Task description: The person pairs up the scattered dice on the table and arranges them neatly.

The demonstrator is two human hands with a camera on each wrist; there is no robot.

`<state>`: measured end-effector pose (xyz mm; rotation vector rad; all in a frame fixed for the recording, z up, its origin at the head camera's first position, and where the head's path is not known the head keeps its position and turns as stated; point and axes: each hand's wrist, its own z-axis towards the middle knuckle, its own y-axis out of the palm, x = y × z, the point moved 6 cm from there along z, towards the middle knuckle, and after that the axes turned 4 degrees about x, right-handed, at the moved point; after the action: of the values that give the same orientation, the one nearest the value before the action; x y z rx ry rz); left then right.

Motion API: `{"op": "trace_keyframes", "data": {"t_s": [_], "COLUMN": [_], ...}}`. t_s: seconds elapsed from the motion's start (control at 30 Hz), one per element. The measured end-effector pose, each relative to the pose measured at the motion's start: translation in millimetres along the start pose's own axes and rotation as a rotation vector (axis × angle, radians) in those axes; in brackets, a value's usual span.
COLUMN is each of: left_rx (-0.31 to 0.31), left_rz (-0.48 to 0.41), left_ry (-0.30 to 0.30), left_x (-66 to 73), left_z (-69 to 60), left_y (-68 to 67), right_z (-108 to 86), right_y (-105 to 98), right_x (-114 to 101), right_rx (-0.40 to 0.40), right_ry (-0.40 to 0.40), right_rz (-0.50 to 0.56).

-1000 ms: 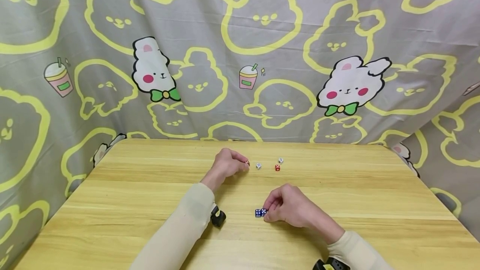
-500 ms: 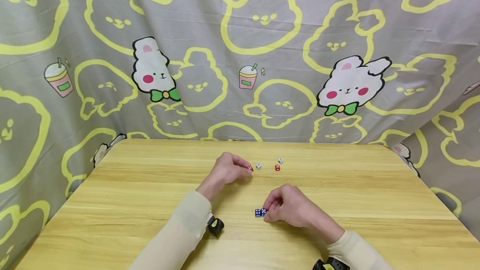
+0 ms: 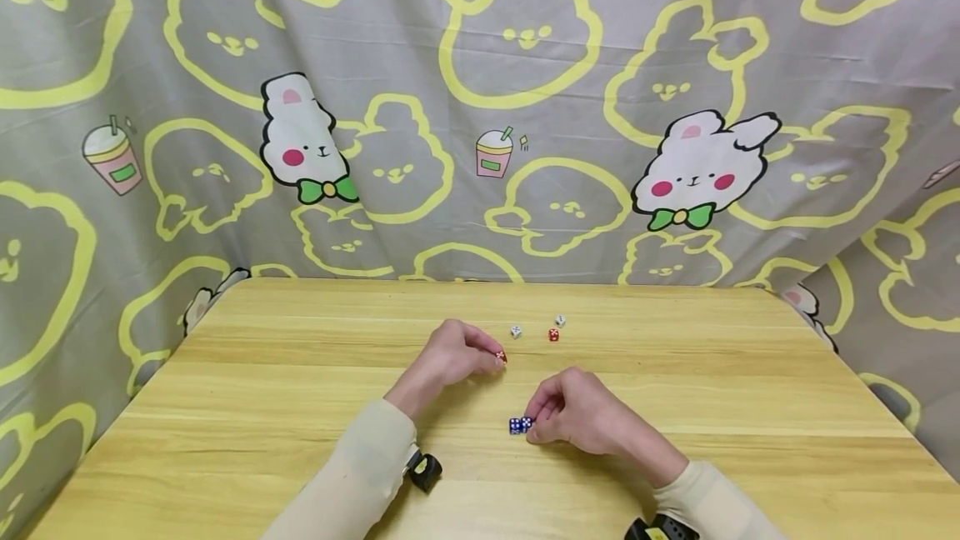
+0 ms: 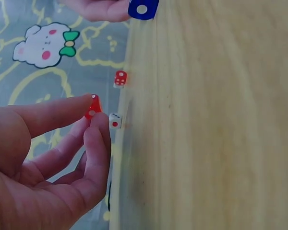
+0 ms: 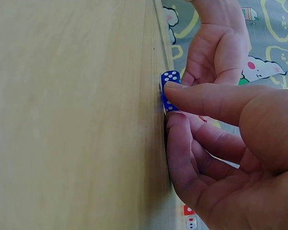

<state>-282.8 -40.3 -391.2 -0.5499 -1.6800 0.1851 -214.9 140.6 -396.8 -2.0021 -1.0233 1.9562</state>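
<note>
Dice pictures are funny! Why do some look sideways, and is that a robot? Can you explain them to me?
No robot, just a person's left hand and right hand, both bare. The head picture comes from a camera worn on the head, looking forward and down. The other two come from wrist cameras, one on each arm, so the wooden table looks turned sideways. Two white dice and one red die lie toward its far side. The left hand pinches another red die; the right hand grips blue dice.

The bright head view shows soft shadows on the table (image 3: pixel 300 340), while both wrist views look dimmer, perhaps blurred.
</note>
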Motion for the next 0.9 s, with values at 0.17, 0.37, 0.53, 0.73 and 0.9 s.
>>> {"op": "trace_keyframes", "data": {"t_s": [0.17,0.37,0.53,0.73,0.9], "left_rx": [-0.034,-0.084,-0.116,-0.135,-0.133], "left_rz": [0.037,0.032,0.03,0.042,0.066], "left_ry": [0.021,0.051,0.066,0.056,0.056], "left_x": [0.4,-0.1,-0.7,-1.0,-2.0], "left_z": [-5.2,-11.0,-12.8,-12.6,-12.5], "left_y": [2.7,7.7,11.8,16.5,18.1], "right_z": [0.5,0.2,-0.4,-0.5,-0.4], "right_y": [0,1,1,0,0], "right_x": [-1,-2,-2,-1,-1], "right_rx": [-0.002,-0.001,0.002,0.001,-0.008], "right_ry": [-0.006,-0.006,0.007,0.013,0.007], "right_rz": [0.0,0.004,0.001,-0.004,0.002]}}
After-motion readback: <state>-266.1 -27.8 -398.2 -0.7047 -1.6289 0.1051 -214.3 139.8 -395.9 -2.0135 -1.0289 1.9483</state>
